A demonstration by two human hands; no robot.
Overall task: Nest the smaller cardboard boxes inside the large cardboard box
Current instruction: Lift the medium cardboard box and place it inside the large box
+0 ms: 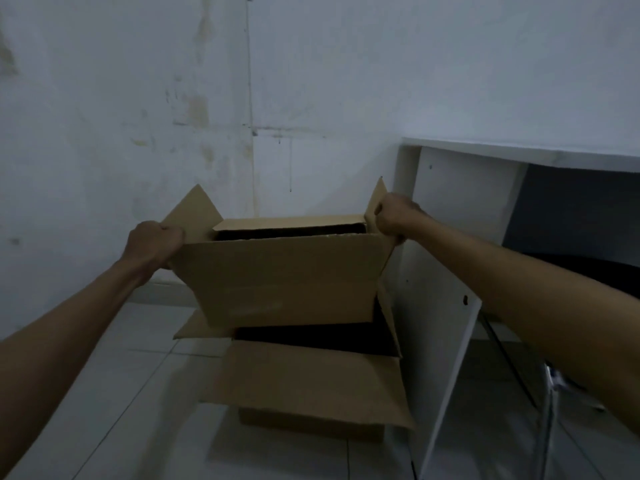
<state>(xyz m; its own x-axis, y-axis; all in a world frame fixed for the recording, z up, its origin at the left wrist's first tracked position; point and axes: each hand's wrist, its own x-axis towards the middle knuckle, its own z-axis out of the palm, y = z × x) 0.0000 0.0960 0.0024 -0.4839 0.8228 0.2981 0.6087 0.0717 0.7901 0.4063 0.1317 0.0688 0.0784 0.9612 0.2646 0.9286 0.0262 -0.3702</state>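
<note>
1. My left hand (156,242) and right hand (393,216) each grip a side flap of the smaller cardboard box (280,277), held above the large cardboard box (311,382) on the floor.
2. It looks light and stiff, but its flaps may bend; holding lower, at the side walls, would be steadier.
3. The large box's mouth gapes open just beneath.

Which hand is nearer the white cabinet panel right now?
Right. The right hand grips the held box's flap just beside the white cabinet panel; the left hand holds the opposite flap, across the box.
</note>
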